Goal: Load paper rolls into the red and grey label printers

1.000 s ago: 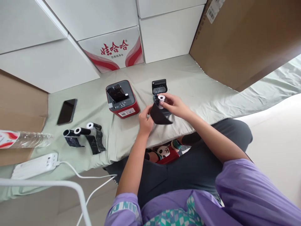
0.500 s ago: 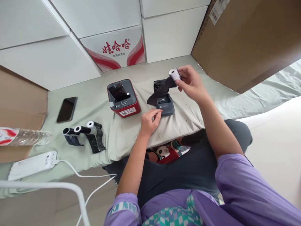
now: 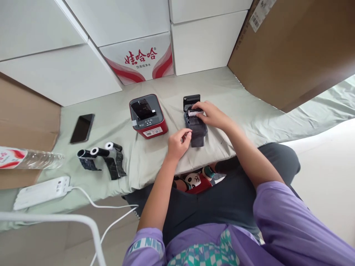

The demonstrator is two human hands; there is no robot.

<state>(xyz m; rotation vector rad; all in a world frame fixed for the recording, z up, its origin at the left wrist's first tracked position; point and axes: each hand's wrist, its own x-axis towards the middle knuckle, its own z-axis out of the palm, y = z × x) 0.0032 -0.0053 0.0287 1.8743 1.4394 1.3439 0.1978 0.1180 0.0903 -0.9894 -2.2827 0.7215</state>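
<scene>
A small dark grey printer (image 3: 196, 127) lies on the pale green sheet (image 3: 238, 96) with its lid (image 3: 191, 100) open. My right hand (image 3: 210, 115) holds a white-cored roll of black paper (image 3: 192, 111) down in the printer's open bay. The roll's black strip drapes forward over the printer's front. My left hand (image 3: 179, 143) rests on the sheet against the printer's left front corner, fingers curled, nothing in it.
A red and grey printer (image 3: 148, 116) stands left of the small one. Three more black rolls (image 3: 102, 157) lie at the left, beyond them a phone (image 3: 82, 128), a water bottle (image 3: 27, 159) and a white power strip (image 3: 41, 192). Boxes wall the back and right.
My right hand has brought the roll down from above the printer into its open bay. My left hand has stayed at the printer's left front corner.
</scene>
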